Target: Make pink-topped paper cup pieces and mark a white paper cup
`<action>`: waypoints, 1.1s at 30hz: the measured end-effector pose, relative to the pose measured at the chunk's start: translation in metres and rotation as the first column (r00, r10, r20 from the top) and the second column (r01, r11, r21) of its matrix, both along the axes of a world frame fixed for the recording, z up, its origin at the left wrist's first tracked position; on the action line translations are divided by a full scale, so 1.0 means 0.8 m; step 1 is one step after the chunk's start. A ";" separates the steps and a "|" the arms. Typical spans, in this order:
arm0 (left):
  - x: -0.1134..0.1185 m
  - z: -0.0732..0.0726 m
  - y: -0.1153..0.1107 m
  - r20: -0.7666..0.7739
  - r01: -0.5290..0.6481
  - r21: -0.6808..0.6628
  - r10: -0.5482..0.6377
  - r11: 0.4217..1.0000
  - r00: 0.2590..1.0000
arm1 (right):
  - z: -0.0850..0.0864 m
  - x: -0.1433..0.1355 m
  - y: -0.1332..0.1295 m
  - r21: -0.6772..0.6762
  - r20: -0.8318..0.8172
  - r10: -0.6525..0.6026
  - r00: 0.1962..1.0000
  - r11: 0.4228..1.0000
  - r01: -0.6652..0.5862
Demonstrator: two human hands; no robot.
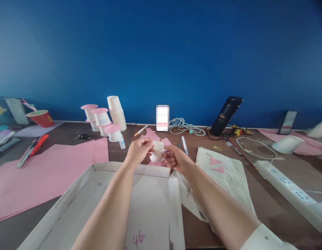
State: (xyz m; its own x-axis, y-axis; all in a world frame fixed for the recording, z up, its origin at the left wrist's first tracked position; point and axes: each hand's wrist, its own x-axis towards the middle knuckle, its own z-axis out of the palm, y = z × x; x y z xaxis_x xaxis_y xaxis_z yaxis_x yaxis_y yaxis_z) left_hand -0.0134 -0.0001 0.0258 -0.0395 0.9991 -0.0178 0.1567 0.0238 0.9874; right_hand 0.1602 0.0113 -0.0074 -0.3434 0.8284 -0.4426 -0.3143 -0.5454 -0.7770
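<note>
A short white paper cup (158, 150) is between my two hands, in the middle of the view, with its wide rim facing down. My left hand (140, 150) pinches it on its left side. On the other side the fingers of my right hand (178, 159) are curled in and grip the cup's edge. Pink paper scraps (150, 133) lie just behind and under the cup. A capped white pen (184, 145) rests on the table behind my right hand. Below my forearms is a shallow white cardboard box lid (147, 208).
White cups with pink discs (101, 111) and a taller cup stack (116, 113) stand back left. Pink sheets (59, 166) and a red cutter (38, 145) lie left. A phone (162, 118) leans against the wall. Rightward are a black flask (226, 116) and a power strip (286, 187).
</note>
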 end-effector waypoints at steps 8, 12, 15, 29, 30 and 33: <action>0.002 0.001 0.000 -0.016 -0.012 -0.003 0.012 1.000 1.000 | 0.004 -0.004 -0.002 0.018 0.032 -0.010 0.999 1.000 0.009; 0.002 0.000 0.000 -0.017 -0.013 0.009 0.013 1.000 1.000 | 0.005 -0.005 -0.001 -0.004 0.045 -0.009 0.999 1.000 0.010; 0.001 -0.003 0.002 -0.010 -0.003 0.013 0.003 1.000 1.000 | 0.004 -0.004 0.000 -0.010 0.037 -0.005 0.999 1.000 0.006; -0.002 -0.009 0.007 0.016 0.001 0.012 -0.001 1.000 1.000 | -0.001 -0.003 -0.004 0.053 0.042 -0.029 0.999 0.998 0.027; -0.003 -0.010 0.007 0.030 0.000 0.011 0.000 1.000 1.000 | -0.002 -0.003 -0.004 0.059 0.044 -0.038 0.998 0.998 0.036; -0.005 -0.012 0.009 0.094 -0.017 0.005 0.017 1.000 0.995 | -0.004 -0.001 -0.006 0.119 0.043 -0.082 0.996 0.990 0.076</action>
State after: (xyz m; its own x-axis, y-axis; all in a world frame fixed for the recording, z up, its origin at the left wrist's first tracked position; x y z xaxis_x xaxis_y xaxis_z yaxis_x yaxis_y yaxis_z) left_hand -0.0176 0.0068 0.0164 -0.0550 0.9983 -0.0169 0.0626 0.0203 0.9978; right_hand 0.1596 0.0063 -0.0108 -0.2554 0.8990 -0.3557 -0.3137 -0.4251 -0.8491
